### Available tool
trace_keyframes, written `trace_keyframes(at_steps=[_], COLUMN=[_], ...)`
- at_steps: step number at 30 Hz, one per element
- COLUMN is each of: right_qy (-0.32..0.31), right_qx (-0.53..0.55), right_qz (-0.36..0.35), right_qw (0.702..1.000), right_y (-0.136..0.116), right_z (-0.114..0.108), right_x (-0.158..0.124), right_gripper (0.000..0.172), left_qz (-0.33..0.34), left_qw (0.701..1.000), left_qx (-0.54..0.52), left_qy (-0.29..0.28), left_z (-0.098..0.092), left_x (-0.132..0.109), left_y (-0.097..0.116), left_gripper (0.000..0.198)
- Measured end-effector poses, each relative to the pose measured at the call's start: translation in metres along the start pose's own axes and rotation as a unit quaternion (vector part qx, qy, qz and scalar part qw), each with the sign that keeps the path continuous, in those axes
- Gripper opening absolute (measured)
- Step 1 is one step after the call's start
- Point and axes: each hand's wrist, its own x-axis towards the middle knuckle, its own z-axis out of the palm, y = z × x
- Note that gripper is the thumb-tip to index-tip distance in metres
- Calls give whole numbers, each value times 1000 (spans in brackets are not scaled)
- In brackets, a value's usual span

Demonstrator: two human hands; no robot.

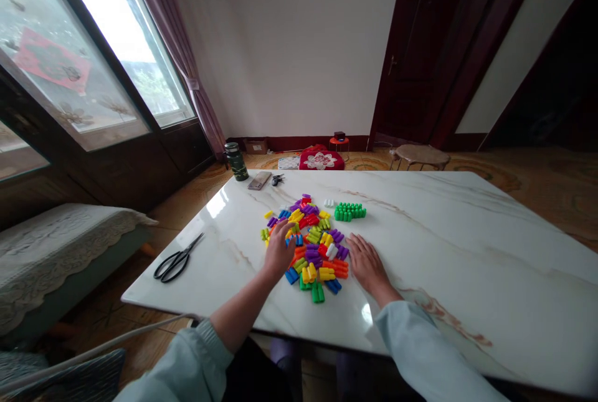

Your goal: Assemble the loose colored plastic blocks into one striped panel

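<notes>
Left hand [279, 248] arches, half-curled, over colorful blocks [314, 253], its grip unclear; right hand [367, 262] rests palm-down, fingers extended, beside them.

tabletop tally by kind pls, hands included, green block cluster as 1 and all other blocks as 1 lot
Hands, left hand and right hand: 2
Green block cluster: 1
Other blocks, one lot: 1
Scissors: 1 pair
Bottle: 1
Phone: 1
Keys: 1 bunch
Total: 8
</notes>
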Motion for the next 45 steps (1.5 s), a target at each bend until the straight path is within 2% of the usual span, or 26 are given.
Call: trace_keyframes(at_steps=[2,3,5,6,8,9,11,12,14,17,21,25,28,30,34,37,41,45], right_qy=[-1,-2,-1,0,4,4,2,0,-5,-8,-8,-13,-17,-15,-5,-3,20,71], right_qx=[-1,-2,-3,-2,1,3,9,11,13,14,17,21,28,32,38,47,85,198], right_qz=[1,1,3,3,4,5,6,7,10,12,16,23,25,25,27,31,21,5], right_qw=[1000,1000,1000,1000,1000,1000,1000,1000,1000,1000,1000,999,999,999,999,998,996,978], right_y=[0,0,-1,-1,-1,-1,-1,0,0,-1,-3,-5,-5,-5,-6,-6,-1,2], right_z=[0,0,0,0,0,0,1,1,1,0,-3,-5,-4,-4,-3,-2,-2,-13], right_x=[0,0,0,0,0,0,1,1,1,1,1,1,1,1,1,2,0,1], right_gripper=[46,46,45,45,45,45,46,46,46,46,46,47,47,47,46,45,42,39], left_qz=[19,6,-69,-99,-119,-105,-48,-16,8,-7,-22,-21,-6,-6,-21,-39,-24,-2], left_qw=[999,998,991,981,957,942,908,904,899,901,908,897,894,912,966,978,983,979], left_qx=[14,22,19,13,-10,-24,-34,-6,77,168,198,169,146,124,-7,-79,-77,-120], left_qy=[-36,-56,-115,-167,-266,-319,-414,-428,-431,-399,-369,-408,-423,-392,-258,-191,-163,-162], left_z=[-16,-24,-37,-41,-43,-42,-35,-30,-20,-5,9,14,14,12,15,25,43,57], left_x=[29,43,65,72,73,69,53,43,25,8,4,10,19,27,43,47,43,38], left_y=[7,10,13,14,16,18,24,27,35,44,46,40,33,28,29,39,49,56], left_gripper=[41,42,34,28,18,17,25,34,48,58,45,18,12,8,21,20,16,19])
